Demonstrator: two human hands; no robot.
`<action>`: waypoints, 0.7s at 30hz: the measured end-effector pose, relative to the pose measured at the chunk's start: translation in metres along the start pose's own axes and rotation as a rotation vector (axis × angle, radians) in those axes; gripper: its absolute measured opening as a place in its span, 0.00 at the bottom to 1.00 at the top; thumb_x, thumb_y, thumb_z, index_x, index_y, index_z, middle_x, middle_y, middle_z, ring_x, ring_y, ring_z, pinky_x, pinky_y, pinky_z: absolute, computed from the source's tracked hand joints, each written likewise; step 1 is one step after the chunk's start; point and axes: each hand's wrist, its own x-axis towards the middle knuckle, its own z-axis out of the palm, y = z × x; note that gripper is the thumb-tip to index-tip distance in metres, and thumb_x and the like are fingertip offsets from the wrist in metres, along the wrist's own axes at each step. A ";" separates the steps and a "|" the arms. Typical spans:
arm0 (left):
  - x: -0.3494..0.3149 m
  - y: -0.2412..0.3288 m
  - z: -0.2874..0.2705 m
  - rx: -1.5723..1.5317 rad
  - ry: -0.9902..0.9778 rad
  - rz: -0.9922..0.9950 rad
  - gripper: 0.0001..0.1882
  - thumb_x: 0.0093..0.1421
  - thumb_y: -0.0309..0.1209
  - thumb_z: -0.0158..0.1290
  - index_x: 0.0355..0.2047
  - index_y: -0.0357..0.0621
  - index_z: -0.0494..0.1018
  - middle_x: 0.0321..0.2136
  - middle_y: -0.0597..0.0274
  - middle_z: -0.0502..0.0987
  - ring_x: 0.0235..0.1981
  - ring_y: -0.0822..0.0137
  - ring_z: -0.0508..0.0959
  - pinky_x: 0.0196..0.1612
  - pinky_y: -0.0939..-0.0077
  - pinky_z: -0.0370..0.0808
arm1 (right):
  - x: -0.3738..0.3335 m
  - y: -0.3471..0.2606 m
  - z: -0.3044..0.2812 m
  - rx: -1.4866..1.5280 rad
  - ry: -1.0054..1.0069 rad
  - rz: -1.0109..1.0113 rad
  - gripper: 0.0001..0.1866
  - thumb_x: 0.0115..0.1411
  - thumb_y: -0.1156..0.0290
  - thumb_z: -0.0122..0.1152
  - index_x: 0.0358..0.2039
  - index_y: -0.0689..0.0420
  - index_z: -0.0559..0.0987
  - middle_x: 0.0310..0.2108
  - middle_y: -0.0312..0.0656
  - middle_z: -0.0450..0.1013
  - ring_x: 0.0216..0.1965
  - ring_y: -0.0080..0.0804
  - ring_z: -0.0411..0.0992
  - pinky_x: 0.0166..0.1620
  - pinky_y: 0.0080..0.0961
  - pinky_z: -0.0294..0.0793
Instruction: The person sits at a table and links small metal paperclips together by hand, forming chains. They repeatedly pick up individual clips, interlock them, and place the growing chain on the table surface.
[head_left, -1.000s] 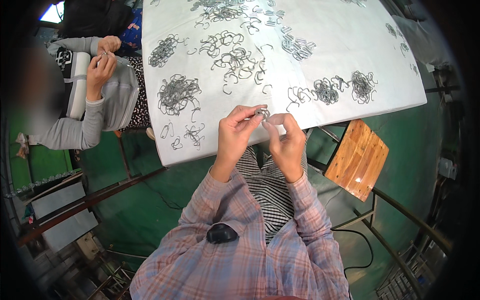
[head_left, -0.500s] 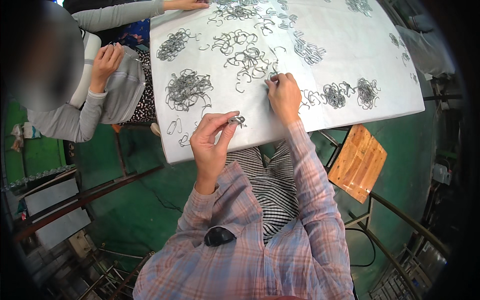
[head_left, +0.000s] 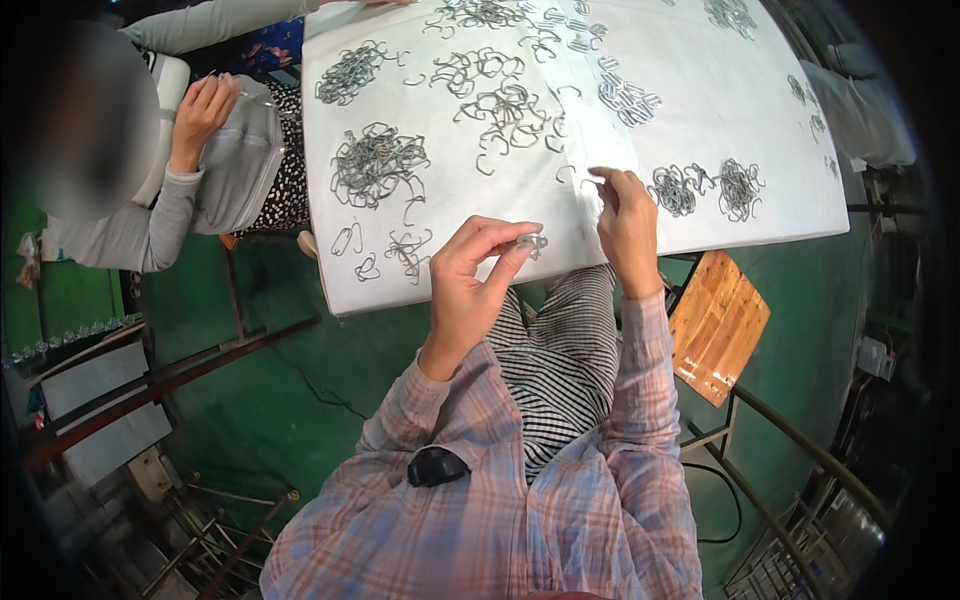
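My left hand is closed in a pinch over the table's near edge. Between thumb and forefinger it holds a few small metal wire pieces, bunched together and too small to tell apart. My right hand is to its right, low over the white tabletop, thumb and forefinger drawn together. Whatever lies between those fingertips is too small to make out. A loose wire hook rests just left of them. Farther off, a loose spread of bent wire hooks covers the middle of the table.
Piles of wire hooks lie at left; two more heaps lie at right. Flat oval wire links lie beyond my right hand. A co-worker's hand is raised at left. A wooden stool stands right of the table.
Both hands have moved right, the left still pinching its metal pieces. My right hand has left the middle hooks and come nearer. A small cluster of wire pieces now lies on the table left of my left hand.
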 end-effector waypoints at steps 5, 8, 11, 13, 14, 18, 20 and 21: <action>0.007 0.009 0.024 -0.072 -0.031 -0.037 0.12 0.58 0.16 0.56 0.44 0.32 0.77 0.40 0.58 0.78 0.41 0.70 0.79 0.46 0.79 0.78 | -0.039 -0.045 -0.037 0.509 0.015 0.323 0.03 0.59 0.81 0.60 0.33 0.65 0.81 0.26 0.39 0.78 0.23 0.20 0.73 0.27 0.19 0.70; 0.007 0.010 0.040 -0.118 -0.008 -0.047 0.12 0.58 0.16 0.57 0.43 0.31 0.76 0.40 0.56 0.79 0.41 0.70 0.80 0.45 0.78 0.79 | -0.054 -0.048 -0.046 0.659 0.056 0.318 0.02 0.58 0.79 0.64 0.32 0.64 0.82 0.29 0.35 0.79 0.24 0.16 0.71 0.28 0.15 0.70; 0.007 0.012 0.052 -0.105 0.005 -0.029 0.12 0.57 0.17 0.59 0.42 0.32 0.75 0.39 0.55 0.80 0.40 0.69 0.81 0.44 0.78 0.80 | -0.057 -0.044 -0.049 0.690 0.109 0.311 0.03 0.56 0.80 0.67 0.31 0.62 0.82 0.31 0.36 0.78 0.26 0.16 0.71 0.29 0.12 0.69; 0.008 0.015 0.059 -0.077 -0.009 -0.023 0.12 0.56 0.17 0.59 0.41 0.32 0.74 0.39 0.55 0.80 0.40 0.69 0.81 0.43 0.77 0.80 | -0.055 -0.037 -0.049 0.669 0.169 0.196 0.03 0.55 0.80 0.67 0.30 0.62 0.81 0.33 0.37 0.77 0.28 0.16 0.71 0.29 0.12 0.68; 0.008 0.016 0.061 -0.059 -0.023 -0.028 0.12 0.56 0.17 0.59 0.40 0.32 0.74 0.38 0.55 0.80 0.40 0.69 0.81 0.43 0.77 0.80 | -0.055 -0.034 -0.050 0.658 0.198 0.139 0.02 0.55 0.80 0.67 0.30 0.62 0.81 0.34 0.37 0.76 0.30 0.16 0.71 0.29 0.12 0.68; 0.004 0.018 0.073 0.022 -0.051 -0.012 0.11 0.56 0.17 0.60 0.39 0.32 0.74 0.37 0.55 0.80 0.39 0.69 0.81 0.42 0.78 0.80 | -0.062 -0.028 -0.056 0.596 0.258 0.099 0.05 0.51 0.80 0.69 0.28 0.62 0.79 0.34 0.40 0.74 0.35 0.25 0.72 0.40 0.21 0.71; 0.003 0.017 0.078 0.036 -0.048 -0.016 0.11 0.56 0.17 0.60 0.39 0.32 0.74 0.37 0.56 0.79 0.38 0.69 0.81 0.42 0.78 0.80 | -0.067 -0.028 -0.057 0.567 0.280 0.112 0.06 0.50 0.80 0.70 0.28 0.62 0.79 0.34 0.40 0.73 0.36 0.28 0.72 0.41 0.23 0.71; 0.002 0.016 0.081 0.043 -0.047 -0.018 0.11 0.56 0.17 0.60 0.39 0.32 0.73 0.37 0.56 0.79 0.38 0.69 0.81 0.42 0.78 0.80 | -0.069 -0.027 -0.057 0.552 0.291 0.118 0.07 0.49 0.81 0.70 0.28 0.62 0.79 0.33 0.40 0.73 0.36 0.29 0.72 0.42 0.24 0.70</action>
